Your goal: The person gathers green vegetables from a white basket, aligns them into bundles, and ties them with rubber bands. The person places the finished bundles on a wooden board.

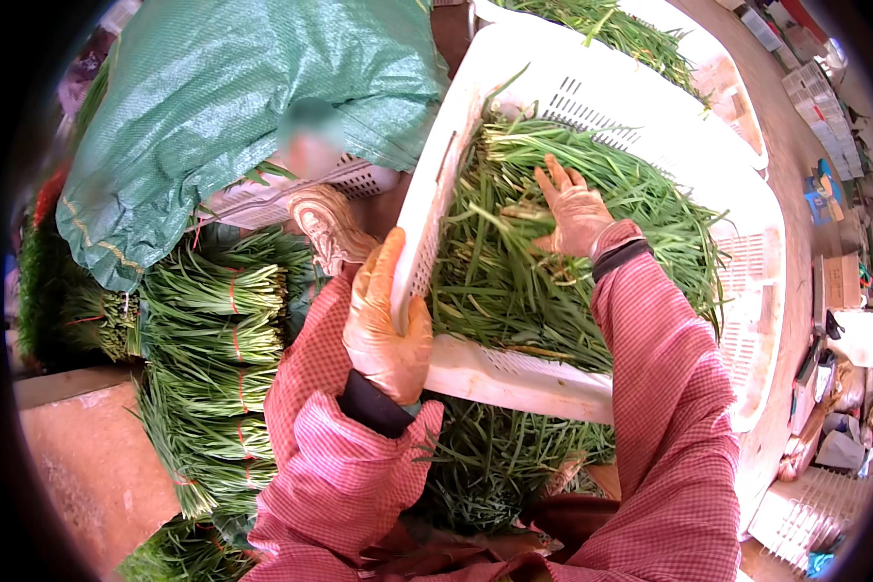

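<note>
In front of me is a white slotted plastic basket [520, 382] of loose, long green leaves [524, 284] that look like garlic chives. At its left corner my left hand [389, 335], in a thin tan glove, grips the rim, with the thumb on the inner side. My right hand [575, 214], gloved alike, lies on the leaves with its fingers spread and nothing gripped. Just above its fingers a bundle of leaves [531, 142] has its pale cut ends pointing left. Under the basket's near edge, more loose leaves [509, 458] are partly covered by the basket and my sleeves.
Left of me, several chive bunches [225, 349] tied with red bands lie in a stack. A green woven sheet [254, 87] drapes over another basket [276, 196] beyond it. Further white baskets [753, 291] stand at the right. A patterned rolled item [331, 222] sits near my left hand.
</note>
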### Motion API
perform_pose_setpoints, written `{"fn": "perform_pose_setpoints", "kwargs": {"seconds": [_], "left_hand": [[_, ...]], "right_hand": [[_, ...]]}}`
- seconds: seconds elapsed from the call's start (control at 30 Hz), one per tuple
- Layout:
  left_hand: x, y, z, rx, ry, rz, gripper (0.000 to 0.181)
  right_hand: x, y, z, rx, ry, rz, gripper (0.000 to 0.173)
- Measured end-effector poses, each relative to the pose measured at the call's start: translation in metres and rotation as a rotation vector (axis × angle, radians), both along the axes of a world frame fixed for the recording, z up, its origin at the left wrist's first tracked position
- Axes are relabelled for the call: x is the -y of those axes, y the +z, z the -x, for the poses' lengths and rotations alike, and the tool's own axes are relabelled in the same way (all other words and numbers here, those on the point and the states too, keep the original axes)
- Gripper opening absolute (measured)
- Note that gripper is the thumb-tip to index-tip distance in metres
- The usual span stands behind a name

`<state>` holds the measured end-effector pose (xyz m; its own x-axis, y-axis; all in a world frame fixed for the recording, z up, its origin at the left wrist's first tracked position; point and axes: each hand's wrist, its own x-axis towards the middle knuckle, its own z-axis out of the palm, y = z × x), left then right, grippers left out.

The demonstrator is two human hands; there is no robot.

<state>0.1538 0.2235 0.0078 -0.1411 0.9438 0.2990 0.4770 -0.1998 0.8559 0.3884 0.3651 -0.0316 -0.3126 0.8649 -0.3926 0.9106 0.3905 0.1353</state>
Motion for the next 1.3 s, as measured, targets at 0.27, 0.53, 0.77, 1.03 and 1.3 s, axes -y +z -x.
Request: {"fn": "perform_pose_setpoints", "kwargs": {"seconds": [0.27,0.53,0.77,1.03,1.3], "left_hand": [[0.001,0.000,-0.001,0.072,0.002,0.028,0.066],[0.001,-0.001,0.000,0.087,-0.036,-0.012,0.067],[0.003,-0.003,-0.002,0.205,-0.025,0.051,0.067],[0.002,-0.005,0.000,0.223,-0.033,0.039,0.065],[0.001,0.002,-0.003,0.029,0.012,0.002,0.067]], "right_hand": [[0.015,-0.027,0.034,-0.279,-0.091,-0.109,0.115],[0.032,-0.006,0.097,-0.213,0.090,-0.237,0.016],[0.032,0.131,0.003,-1.012,-0.270,-0.143,0.042],[0.013,-0.035,0.026,0.174,0.058,-0.085,0.133],[0.027,-0.037,-0.040,-0.223,-0.213,-0.129,0.056]]}}
